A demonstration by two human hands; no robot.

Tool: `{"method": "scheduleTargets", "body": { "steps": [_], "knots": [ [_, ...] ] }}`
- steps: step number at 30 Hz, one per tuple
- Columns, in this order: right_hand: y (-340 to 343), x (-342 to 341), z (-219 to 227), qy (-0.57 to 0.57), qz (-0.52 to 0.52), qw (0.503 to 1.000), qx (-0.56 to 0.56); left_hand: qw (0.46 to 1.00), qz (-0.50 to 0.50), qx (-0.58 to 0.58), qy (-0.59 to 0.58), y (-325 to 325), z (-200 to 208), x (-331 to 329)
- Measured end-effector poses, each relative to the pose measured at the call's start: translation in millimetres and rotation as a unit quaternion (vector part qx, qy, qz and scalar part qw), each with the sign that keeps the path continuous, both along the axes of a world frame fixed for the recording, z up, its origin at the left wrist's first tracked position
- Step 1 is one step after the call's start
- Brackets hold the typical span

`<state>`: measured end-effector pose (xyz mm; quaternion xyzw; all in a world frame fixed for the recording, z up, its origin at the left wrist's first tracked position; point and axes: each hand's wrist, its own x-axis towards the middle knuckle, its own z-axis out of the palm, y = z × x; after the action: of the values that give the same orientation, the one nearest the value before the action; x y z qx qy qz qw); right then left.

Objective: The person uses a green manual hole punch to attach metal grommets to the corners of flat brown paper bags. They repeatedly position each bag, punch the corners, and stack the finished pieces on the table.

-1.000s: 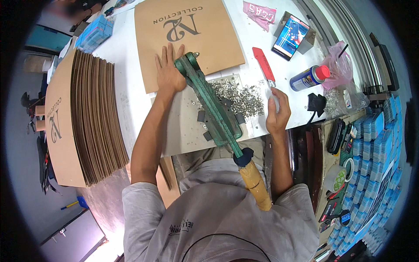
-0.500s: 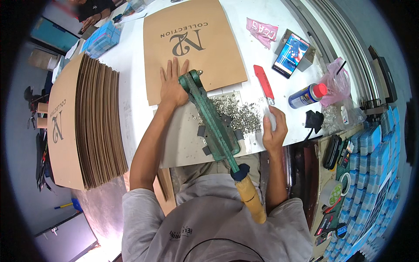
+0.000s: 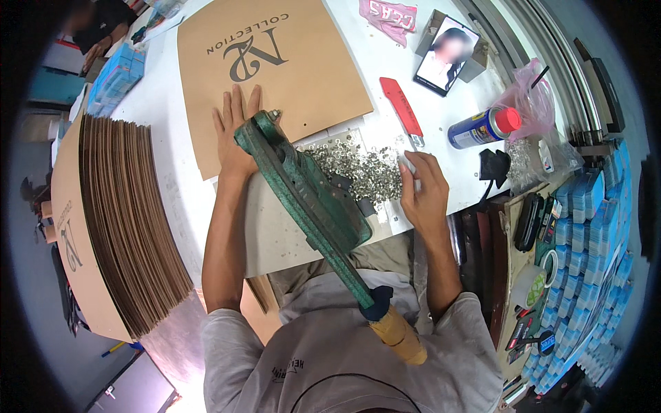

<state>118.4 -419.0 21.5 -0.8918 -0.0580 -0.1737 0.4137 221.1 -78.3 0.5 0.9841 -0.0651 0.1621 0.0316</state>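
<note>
My left hand (image 3: 236, 141) lies flat with fingers spread on a brown printed paper piece (image 3: 317, 76), near its close edge. A small dark dot, perhaps a hole, shows close to that edge. Beside this hand stands a green hand-lever press (image 3: 303, 206); its yellow-wrapped handle (image 3: 399, 339) points back towards my body. The head of the press hides part of the paper's edge. My right hand (image 3: 427, 189) hovers at the right side of a heap of small silvery metal eyelets (image 3: 365, 165), fingers loosely bent and thumb apart. I see nothing held in it.
A tall stack of similar brown pieces (image 3: 131, 227) stands at left. Beyond my right hand lie a red cutter knife (image 3: 401, 107), a propped phone (image 3: 446, 58), a blue spray can with red cap (image 3: 482, 129) and a pink plastic bag (image 3: 533, 103). Another person (image 3: 100, 31) is at far left.
The view has shifted, so most things sit further left. My right hand has moved closer to the eyelets, its fingers reaching more towards them. My left hand stays flat on the paper.
</note>
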Motion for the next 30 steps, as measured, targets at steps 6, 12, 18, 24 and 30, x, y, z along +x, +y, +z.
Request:
{"method": "scheduleTargets", "body": {
  "steps": [6, 12, 18, 24, 30],
  "knots": [
    [14, 32, 8, 0.019, 0.014, 0.991, -0.131, 1.000, 0.000, 0.004, -0.008, 3, -1, 3],
    [33, 17, 32, 0.055, 0.140, 0.974, -0.171, 0.999, 0.013, 0.002, -0.045, -1, -1, 0],
    [45, 22, 17, 0.053, 0.172, 0.969, -0.166, 0.999, 0.011, -0.013, -0.032, -4, 2, -1],
    [45, 25, 10, 0.051, 0.195, 0.969, -0.140, 0.995, -0.010, -0.096, 0.012, 4, 13, -3],
    [39, 24, 36, 0.094, 0.192, 0.976, -0.047, 0.935, -0.021, -0.343, -0.086, 53, 72, -22]
  ]
}}
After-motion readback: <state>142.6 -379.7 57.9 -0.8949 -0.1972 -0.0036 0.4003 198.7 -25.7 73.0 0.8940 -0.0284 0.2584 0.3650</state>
